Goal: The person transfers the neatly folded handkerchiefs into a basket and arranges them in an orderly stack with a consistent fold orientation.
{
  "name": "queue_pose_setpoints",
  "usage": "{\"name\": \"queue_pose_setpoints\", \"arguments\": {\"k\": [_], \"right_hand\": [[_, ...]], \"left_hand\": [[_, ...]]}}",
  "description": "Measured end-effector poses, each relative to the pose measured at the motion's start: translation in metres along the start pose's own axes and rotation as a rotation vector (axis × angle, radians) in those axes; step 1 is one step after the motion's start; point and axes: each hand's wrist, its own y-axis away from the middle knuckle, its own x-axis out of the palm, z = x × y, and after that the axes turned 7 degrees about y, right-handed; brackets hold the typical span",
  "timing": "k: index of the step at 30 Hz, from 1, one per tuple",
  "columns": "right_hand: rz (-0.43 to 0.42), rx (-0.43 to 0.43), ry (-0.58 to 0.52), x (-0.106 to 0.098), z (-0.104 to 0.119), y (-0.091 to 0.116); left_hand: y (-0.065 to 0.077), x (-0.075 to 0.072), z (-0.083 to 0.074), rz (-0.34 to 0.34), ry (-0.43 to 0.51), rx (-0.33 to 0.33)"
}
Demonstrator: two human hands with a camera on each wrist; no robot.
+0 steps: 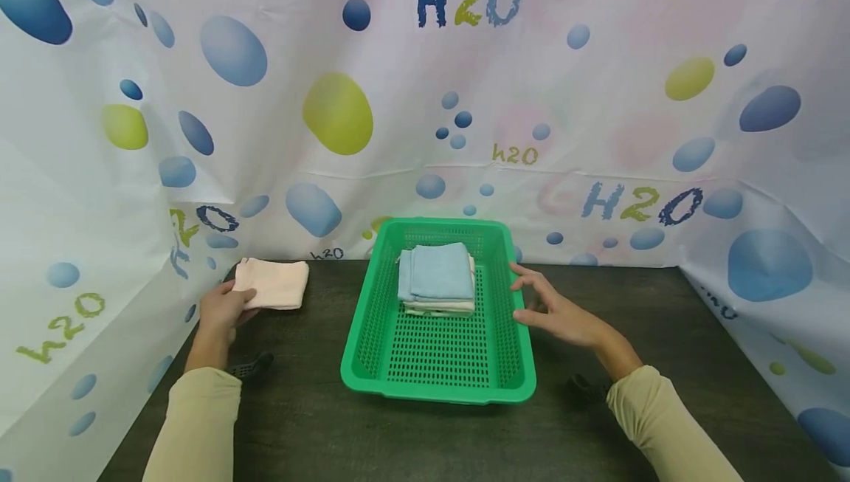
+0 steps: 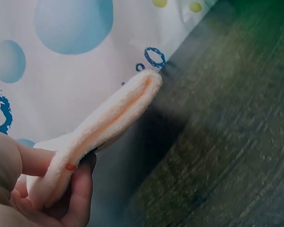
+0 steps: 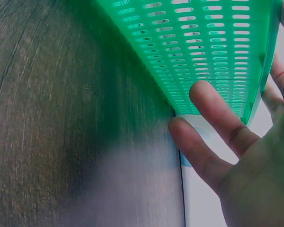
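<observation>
My left hand (image 1: pixel 222 310) pinches the near left edge of a folded pale peach towel (image 1: pixel 274 284) at the left of the table. In the left wrist view the folded towel (image 2: pixel 109 116) tilts upward above the dark surface, between thumb and fingers. A green plastic basket (image 1: pixel 438 395) stands in the middle, holding a stack of folded cloths with a light blue one (image 1: pixel 440 272) on top and whitish ones below. Beside the basket's right rim is my right hand (image 1: pixel 561 312), its fingers spread and gripping nothing. Whether its fingertips touch the rim I cannot tell.
The dark wooden table (image 1: pixel 299 423) spans the front. A white curtain (image 1: pixel 412 98) with blue and green spots and "H2O" lettering hangs behind and along both sides, close to the left hand. The basket's front half shows its bare slotted floor.
</observation>
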Motion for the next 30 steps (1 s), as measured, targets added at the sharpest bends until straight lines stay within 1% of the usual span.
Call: {"name": "queue_pose_setpoints", "arguments": {"k": [7,19,30], "right_hand": [[0.001,-0.009,0.000,0.000,-0.002,-0.001],[0.003,-0.002,0.006,-0.001,-0.001,-0.001],[-0.001,0.009,-0.001,0.000,-0.001,-0.001]], "left_hand": [[0.006,0.000,-0.009,0.020,0.096,-0.007],[0.020,0.001,-0.027,0.049,0.158,-0.028],[0.032,0.003,-0.041,0.083,0.192,0.021]]}}
